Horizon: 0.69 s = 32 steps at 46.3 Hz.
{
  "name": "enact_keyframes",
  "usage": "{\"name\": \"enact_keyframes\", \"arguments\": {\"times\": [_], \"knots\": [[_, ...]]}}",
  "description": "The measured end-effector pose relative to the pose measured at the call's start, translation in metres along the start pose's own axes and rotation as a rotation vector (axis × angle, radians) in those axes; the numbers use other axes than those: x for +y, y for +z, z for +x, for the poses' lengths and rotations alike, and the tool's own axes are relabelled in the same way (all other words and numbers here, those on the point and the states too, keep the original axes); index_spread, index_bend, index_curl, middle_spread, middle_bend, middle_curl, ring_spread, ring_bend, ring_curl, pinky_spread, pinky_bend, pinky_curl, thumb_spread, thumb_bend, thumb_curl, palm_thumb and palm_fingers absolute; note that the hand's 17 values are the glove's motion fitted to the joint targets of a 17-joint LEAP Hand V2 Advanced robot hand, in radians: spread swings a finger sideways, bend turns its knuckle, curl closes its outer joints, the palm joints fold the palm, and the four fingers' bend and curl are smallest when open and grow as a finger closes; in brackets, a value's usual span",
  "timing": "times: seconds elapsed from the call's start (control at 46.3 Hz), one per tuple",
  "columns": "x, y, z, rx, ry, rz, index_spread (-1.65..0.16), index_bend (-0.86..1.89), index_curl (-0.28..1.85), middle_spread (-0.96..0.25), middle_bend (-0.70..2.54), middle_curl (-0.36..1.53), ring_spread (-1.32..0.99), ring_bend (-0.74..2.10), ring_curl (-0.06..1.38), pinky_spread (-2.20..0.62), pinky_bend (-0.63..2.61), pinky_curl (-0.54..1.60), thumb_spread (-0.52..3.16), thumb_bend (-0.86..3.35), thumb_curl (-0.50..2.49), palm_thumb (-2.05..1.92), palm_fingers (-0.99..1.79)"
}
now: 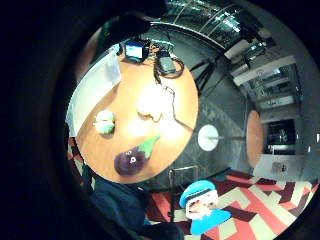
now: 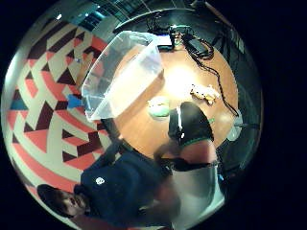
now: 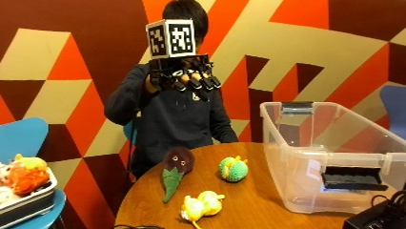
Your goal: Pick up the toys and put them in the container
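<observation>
I tell the scene from the outside view. Three plush toys lie on the round wooden table [image 3: 257,210]: a purple eggplant [image 3: 176,167], a green ball [image 3: 233,169] and a yellow toy [image 3: 202,204]. The clear plastic container [image 3: 279,143] stands to their right with no toys in it. My gloved right hand [image 3: 184,76] is raised high above the table in front of the person, palm down, fingers relaxed and holding nothing. From the little finger side palm view I look down on the eggplant [image 1: 131,160], green ball [image 1: 105,121], yellow toy [image 1: 151,102] and container [image 1: 92,87].
A blue chair [image 3: 22,138] at the left carries a tray [image 3: 28,202] of more plush toys. A black device [image 3: 377,217] with cables sits at the table's front right. A black object [image 3: 352,177] shows through the container's wall.
</observation>
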State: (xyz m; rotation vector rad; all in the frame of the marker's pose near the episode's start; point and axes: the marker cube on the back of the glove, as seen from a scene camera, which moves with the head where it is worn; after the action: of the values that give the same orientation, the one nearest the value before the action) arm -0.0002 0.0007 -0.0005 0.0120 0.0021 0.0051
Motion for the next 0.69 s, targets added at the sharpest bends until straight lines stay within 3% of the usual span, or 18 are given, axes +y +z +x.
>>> {"name": "enact_keyframes", "arguments": {"times": [0.303, 0.497, 0.692], "knots": [[-0.005, 0.005, 0.002, -0.034, -0.04, 0.031, -0.2, 0.13, 0.15, -0.01, 0.24, 0.15, -0.03, 0.2, 0.04, 0.0, 0.52, 0.19, 1.15, 0.3, 0.16, 0.32, 0.06], [-0.024, 0.043, 0.02, -0.014, -0.089, -0.1, -0.22, 0.08, 0.15, -0.01, 0.2, 0.2, -0.03, 0.18, 0.08, 0.0, 0.64, 0.25, 1.3, 0.24, 0.18, 0.23, -0.14], [-0.043, 0.097, 0.047, 0.039, -0.046, -0.209, -0.23, 0.08, 0.14, -0.04, 0.16, 0.22, -0.04, 0.17, 0.11, 0.0, 0.68, 0.29, 1.33, 0.2, 0.2, 0.2, -0.22]]}}
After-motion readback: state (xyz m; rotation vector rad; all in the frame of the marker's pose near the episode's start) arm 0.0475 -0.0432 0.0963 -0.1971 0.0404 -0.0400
